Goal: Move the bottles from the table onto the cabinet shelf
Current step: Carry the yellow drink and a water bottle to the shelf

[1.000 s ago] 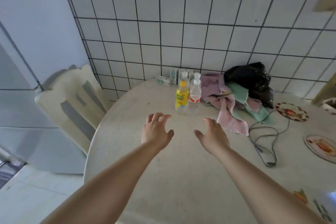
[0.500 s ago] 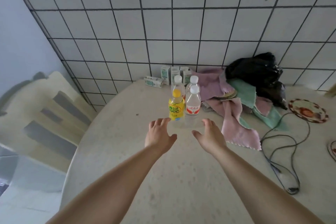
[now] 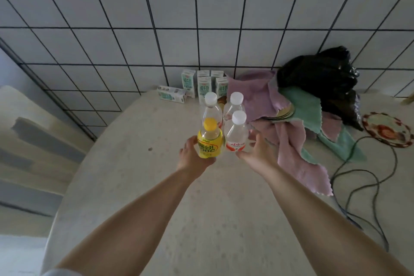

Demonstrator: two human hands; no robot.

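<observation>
- Two bare forearms reach forward over the round table [image 3: 156,197].
- Left hand [image 3: 192,157] curls around the lower half of one yellow bottle [image 3: 209,141], which stands upright on the table.
- Right hand [image 3: 257,154] is spread wide, thumb touching the base of one clear red-labelled bottle [image 3: 236,136]; fingers beside it, not closed.
- Just beyond the hands: two more clear white-capped bottles [image 3: 233,105], making four.
- Right of the right hand: pink and green cloths [image 3: 291,141], a cable [image 3: 358,177].
- Farthest, by the tiled wall: about six small cartons [image 3: 203,87], one lying flat.
</observation>
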